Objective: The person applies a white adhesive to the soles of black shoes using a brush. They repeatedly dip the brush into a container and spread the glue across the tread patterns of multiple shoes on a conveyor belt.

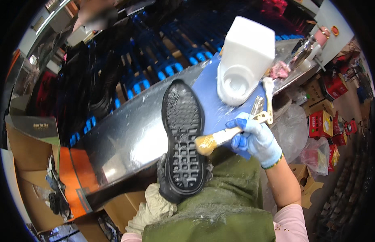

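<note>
Where the black shoe (pixel 183 133) mostly masks the left hand (pixel 162 160), lower centre, finger state cannot be told; right hand (pixel 258 139), right of centre: fingers pinch a paintbrush (pixel 218 139).

Here's the metal table (pixel 117 131), running at a slant, and a white glare bounces straight off its top! Right past its far edge, a row of dark frames with blue ends (pixel 169 72) fans out into shadow. Swing off the table's left end: an orange panel (pixel 76 181) stands there, an open cardboard box (pixel 34 155) beyond it, and farther back from that end a bright strip light (pixel 52 18) glows. Over to the right end, a pale panel (pixel 337 26) rises behind, while red boxes (pixel 320 125) and clear plastic bags (pixel 290 127) crowd the brownish floor (pixel 351 113).
</note>
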Demonstrator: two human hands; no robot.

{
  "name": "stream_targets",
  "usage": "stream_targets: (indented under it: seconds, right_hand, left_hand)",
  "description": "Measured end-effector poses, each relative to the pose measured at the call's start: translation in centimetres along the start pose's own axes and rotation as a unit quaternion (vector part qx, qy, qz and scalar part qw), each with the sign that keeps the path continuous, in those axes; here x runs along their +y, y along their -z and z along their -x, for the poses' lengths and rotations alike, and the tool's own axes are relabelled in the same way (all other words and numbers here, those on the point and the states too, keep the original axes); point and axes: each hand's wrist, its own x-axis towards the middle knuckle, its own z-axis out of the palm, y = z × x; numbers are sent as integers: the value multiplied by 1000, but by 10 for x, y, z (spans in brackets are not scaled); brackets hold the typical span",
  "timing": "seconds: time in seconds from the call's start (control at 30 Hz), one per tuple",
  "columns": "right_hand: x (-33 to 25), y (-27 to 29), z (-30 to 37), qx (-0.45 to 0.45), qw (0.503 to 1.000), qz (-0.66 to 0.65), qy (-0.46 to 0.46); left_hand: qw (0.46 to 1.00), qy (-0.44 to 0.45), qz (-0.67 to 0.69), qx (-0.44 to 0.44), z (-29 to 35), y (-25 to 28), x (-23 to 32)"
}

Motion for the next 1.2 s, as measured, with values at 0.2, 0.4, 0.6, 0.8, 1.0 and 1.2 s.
stream_targets:
  seconds: [0.2, 0.4, 0.6, 0.8, 1.0, 1.2]
  right_hand:
    - [1, -44, 27, -308, 901, 304, 41]
    - [-18, -58, 12, -275, 704, 565, 331]
    - [-46, -44, -36, -137, 689, 661, 264]
    - [-105, -3, -38, 73, 805, 493, 323]
    - [-77, 11, -41, 143, 888, 377, 223]
    - [-26, 22, 1, 104, 966, 200, 126]
  left_hand:
    - [993, -49, -21, -101, -7, 15, 8]
    - [996, 9, 68, 48, -1, 18, 16]
    - [985, -34, 143, -89, 12, 8, 19]
    - [983, -8, 175, -63, 8, -5, 36]
    - [962, -31, 249, -106, -11, -19, 24]
    - [954, -86, 275, -80, -11, -52, 7]
